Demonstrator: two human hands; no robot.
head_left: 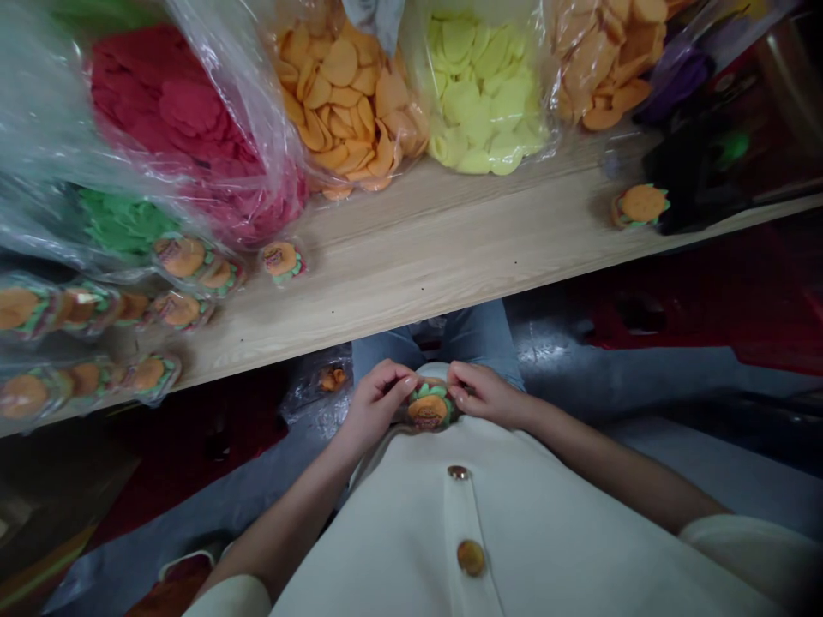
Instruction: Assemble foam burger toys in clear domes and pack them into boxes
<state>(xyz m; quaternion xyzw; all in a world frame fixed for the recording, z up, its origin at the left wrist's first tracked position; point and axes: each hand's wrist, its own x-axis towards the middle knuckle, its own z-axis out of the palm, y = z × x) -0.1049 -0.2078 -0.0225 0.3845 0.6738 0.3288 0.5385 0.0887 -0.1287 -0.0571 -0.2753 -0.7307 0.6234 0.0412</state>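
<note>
While a pale wooden table crosses the view from 8 to 2 o'clock, clear bags of red, orange and yellow discs lie heaped along it at 12 o'clock. Both forearms angle inward over a cream buttoned top. The left hand and right hand pinch a wrapped burger-shaped piece between their fingertips, just above the top; its small logo is too blurred to read.

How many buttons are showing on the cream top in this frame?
2. One button sits high on the front strip of the cream top, and another sits lower on that strip. More may be hidden below the view.
</note>
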